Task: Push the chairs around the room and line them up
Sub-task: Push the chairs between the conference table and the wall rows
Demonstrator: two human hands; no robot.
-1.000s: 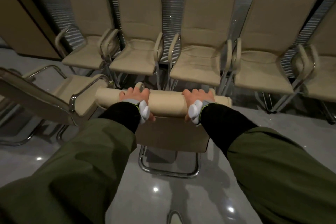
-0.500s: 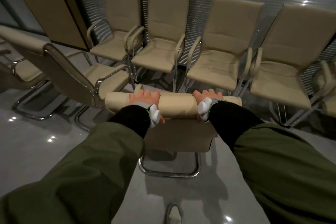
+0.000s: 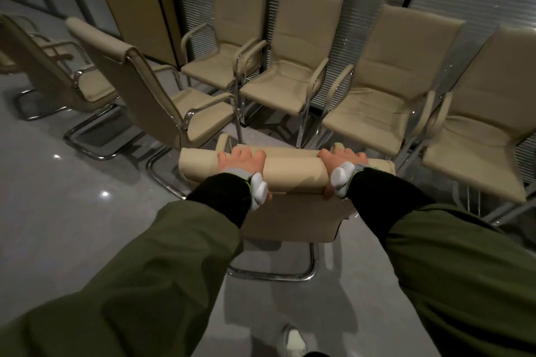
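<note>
A beige padded chair [image 3: 290, 174] with a chrome sled base stands right in front of me, its back toward me. My left hand [image 3: 242, 162] grips the rolled top of its backrest on the left, and my right hand [image 3: 342, 164] grips it on the right, fingers curled over the far side. Its seat is hidden behind the backrest. Beyond it, several matching chairs stand side by side along the blinds, among them one at the left end [image 3: 229, 46] and one just right of centre [image 3: 385, 90].
Two more beige chairs stand to the left, turned sideways: a near one [image 3: 150, 95] close to the held chair's left corner, and a farther one [image 3: 52, 72]. A wooden panel [image 3: 136, 3] rises behind them. Glossy grey floor [image 3: 72, 211] spreads at lower left. My shoe [image 3: 293, 342] shows below.
The view has swung left, so the wall row has slid to the right and the sideways chairs at left have come further into view. Both hands keep their grip on the backrest.
</note>
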